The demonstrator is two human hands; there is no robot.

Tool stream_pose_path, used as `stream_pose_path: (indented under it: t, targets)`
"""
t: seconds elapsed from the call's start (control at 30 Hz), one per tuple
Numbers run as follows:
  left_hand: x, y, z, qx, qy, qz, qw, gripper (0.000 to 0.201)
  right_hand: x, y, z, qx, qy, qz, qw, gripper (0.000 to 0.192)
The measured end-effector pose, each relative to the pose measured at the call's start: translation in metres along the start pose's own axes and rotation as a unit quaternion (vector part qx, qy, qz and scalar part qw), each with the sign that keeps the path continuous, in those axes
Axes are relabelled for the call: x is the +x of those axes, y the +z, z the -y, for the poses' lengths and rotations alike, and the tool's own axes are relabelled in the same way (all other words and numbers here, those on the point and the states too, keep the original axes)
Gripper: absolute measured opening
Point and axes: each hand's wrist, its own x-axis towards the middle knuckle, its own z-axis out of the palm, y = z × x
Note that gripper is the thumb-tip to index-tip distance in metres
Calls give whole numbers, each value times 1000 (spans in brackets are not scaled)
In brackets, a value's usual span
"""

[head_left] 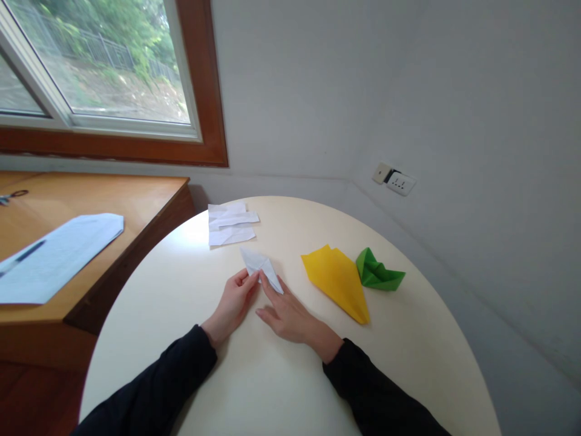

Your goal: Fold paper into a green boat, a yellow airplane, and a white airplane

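A small piece of folded white paper [267, 267], with pointed ends and creases, is at the middle of the round table. My left hand [233, 303] is closed on its near left edge, the thumb pressing on top. From the right, my right hand [288, 312] reaches over the paper with its index finger stretched across it, the tip close to my left thumb. The right thumb stands apart, below the paper. Some of the right fingers are partly hidden behind the paper's right-hand point.
Torn white paper strips [232, 224] lie at the table's far edge. A folded yellow paper [338, 281] and a green paper boat [377, 271] sit to the right. On the wooden desk [149, 194] at left are white sheets [68, 254], a pen [29, 251] and scissors [17, 194].
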Motion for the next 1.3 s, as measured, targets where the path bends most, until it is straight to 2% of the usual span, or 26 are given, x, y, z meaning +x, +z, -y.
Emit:
stream_pose_path:
  t: [0.17,0.3,0.5,0.63,0.73,0.9,0.97,1.13,1.3]
  targets:
    - [1,0,-1,-39,-8,-31,999,25,-1,-1,0,12,-6,-3,1000,78]
    - [3,-2,-2,-47,-11,-66,997,27,-4,-3,-2,103,4,-44,994,72]
    - [6,-7,-1,-1,-6,-97,995,36,-3,2,-15,287,53,-128,948,62]
    - [5,-8,0,90,24,-73,993,39,3,5,-24,382,100,-188,899,54]
    - [3,-8,0,185,53,-38,980,35,7,3,-26,423,130,-211,872,50]
    - [-1,-7,-1,251,55,73,964,44,7,0,-22,475,131,-190,849,54]
    - [-1,-7,-2,258,50,92,960,48,7,0,-20,480,133,-188,847,57]
    - [-1,-7,-1,226,25,59,972,62,7,2,-18,480,138,-197,843,42]
    - [-1,-5,-3,203,30,21,978,56,6,4,-16,474,127,-194,850,28]
